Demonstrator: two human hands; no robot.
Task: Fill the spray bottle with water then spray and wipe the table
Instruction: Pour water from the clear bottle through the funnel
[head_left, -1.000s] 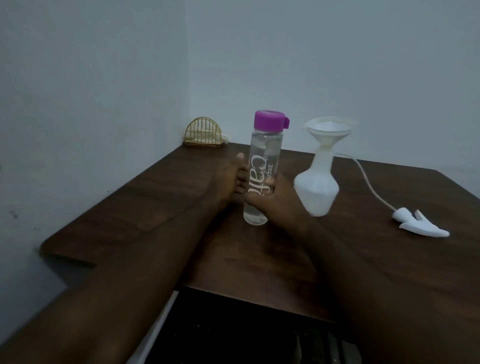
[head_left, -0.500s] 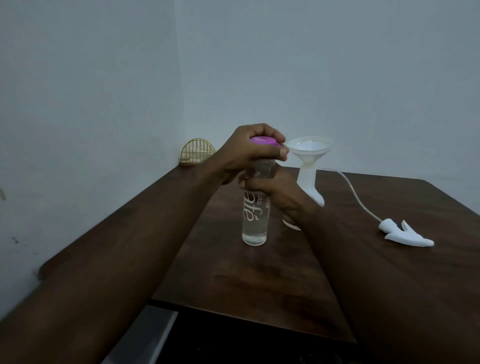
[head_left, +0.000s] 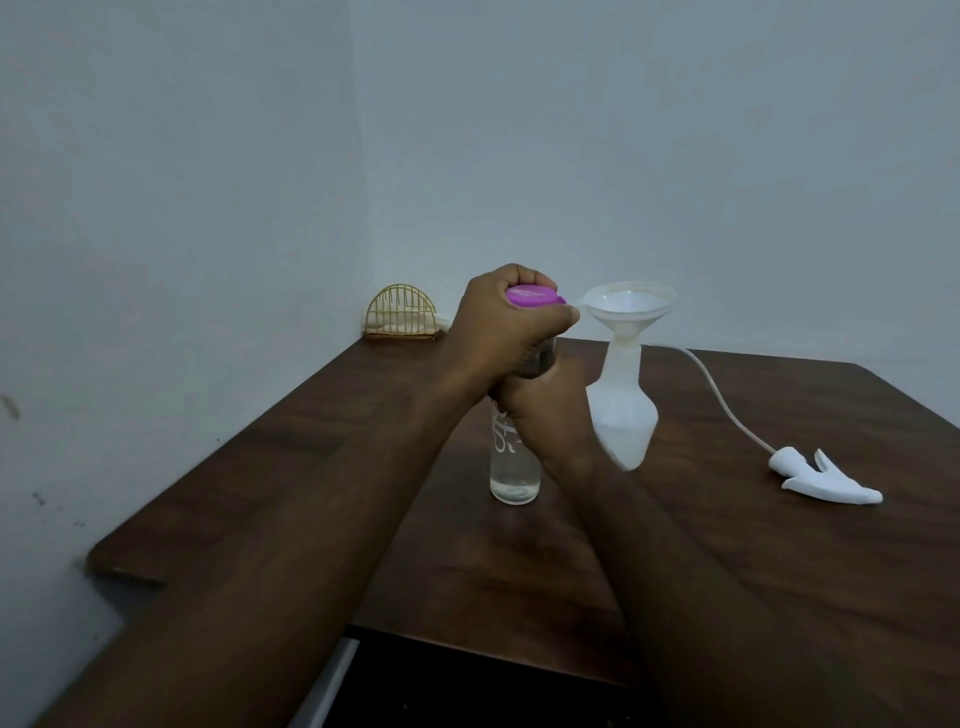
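Dark wooden table (head_left: 727, 545), bearing all. White spray bottle (head_left: 626, 415) upright, funnel (head_left: 631, 306) in its neck. Clear water bottle (head_left: 514, 467) just left of it, gripped mid-body by right hand (head_left: 545, 410). Left hand (head_left: 498, 327) curled round purple cap (head_left: 532, 298). Spray head (head_left: 826, 480) lying well right.

Brown table (head_left: 727, 545) bears water bottle (head_left: 514, 473), spray bottle (head_left: 626, 415), perhaps sprayer head (head_left: 826, 480).

Place: a plain room in a home, seemingly.
Evidence: a dark wooden table (head_left: 727, 545) is sitting in a bare white-walled corner, a gold wire napkin holder (head_left: 400, 319) standing left of centre.
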